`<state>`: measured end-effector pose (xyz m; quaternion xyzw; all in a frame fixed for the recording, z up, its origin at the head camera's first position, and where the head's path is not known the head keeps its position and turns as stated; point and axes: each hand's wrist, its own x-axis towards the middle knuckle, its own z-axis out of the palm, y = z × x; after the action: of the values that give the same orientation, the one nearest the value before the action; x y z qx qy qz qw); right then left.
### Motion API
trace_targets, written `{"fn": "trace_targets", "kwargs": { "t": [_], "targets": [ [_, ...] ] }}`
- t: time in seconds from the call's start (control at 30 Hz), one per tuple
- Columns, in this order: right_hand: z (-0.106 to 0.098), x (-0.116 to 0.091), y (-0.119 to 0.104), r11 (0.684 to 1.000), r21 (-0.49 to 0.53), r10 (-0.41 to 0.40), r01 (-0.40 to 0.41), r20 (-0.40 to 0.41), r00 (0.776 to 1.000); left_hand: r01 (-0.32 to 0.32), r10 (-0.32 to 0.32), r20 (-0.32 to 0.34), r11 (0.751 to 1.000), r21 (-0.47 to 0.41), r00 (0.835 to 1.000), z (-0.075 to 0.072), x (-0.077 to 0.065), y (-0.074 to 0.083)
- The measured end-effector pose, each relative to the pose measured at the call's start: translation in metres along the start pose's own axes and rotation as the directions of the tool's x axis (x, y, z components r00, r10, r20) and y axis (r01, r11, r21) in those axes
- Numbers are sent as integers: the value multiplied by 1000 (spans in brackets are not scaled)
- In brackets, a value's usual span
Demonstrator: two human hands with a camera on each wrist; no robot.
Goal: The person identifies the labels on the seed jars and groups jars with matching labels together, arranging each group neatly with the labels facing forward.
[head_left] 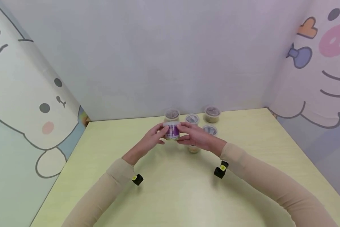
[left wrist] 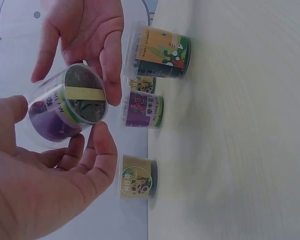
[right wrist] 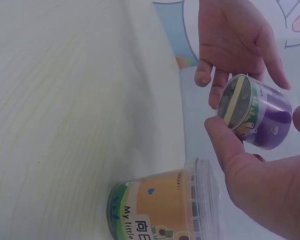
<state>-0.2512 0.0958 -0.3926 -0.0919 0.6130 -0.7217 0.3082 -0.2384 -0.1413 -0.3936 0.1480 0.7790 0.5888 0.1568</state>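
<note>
A small clear plastic cup [head_left: 172, 131] with a purple label is held up over the table between both hands. My left hand [head_left: 153, 136] grips its left side, thumb on the front; my right hand [head_left: 197, 137] grips the right side in the same way. In the left wrist view, the cup [left wrist: 57, 120] is tilted and shows dark contents through its base, crossed by a pale yellow strip. Seen from the right wrist, the cup [right wrist: 270, 117] has the purple label turned outward, with fingers of both hands around it.
Behind and right of the hands stand several lidded cups, including one at the back right [head_left: 212, 114]. An orange-labelled cup [left wrist: 162, 52], another purple one [left wrist: 144, 109] and a tan one [left wrist: 138, 179] stand on the pale wooden table [head_left: 170, 195]. A plain curtain [head_left: 164, 56] hangs behind.
</note>
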Motion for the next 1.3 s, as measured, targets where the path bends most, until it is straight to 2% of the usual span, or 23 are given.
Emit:
{"fn": "trace_targets", "kwargs": {
  "t": [0.3,0.7,0.83,1.03,1.3],
  "targets": [
    [3,3,-3,999,45,9,-8,-14,1000,37,-38,-18,998,-54,999,-7,-3,2],
    [10,4,-2,1000,-18,-20,20,-1,1000,58,-58,3,998,-30,998,-8,-6,-2],
    [10,5,-1,1000,-19,-19,19,3,1000,56,-56,12,998,7,998,-12,-7,-2],
    [18,16,-1,1000,-10,-2,2,-1,1000,30,-31,21,999,43,999,-27,-11,-3],
    [50,46,-1,1000,-25,-4,2,-81,997,27,-26,-30,999,30,999,-62,-14,-17]
  ]
}}
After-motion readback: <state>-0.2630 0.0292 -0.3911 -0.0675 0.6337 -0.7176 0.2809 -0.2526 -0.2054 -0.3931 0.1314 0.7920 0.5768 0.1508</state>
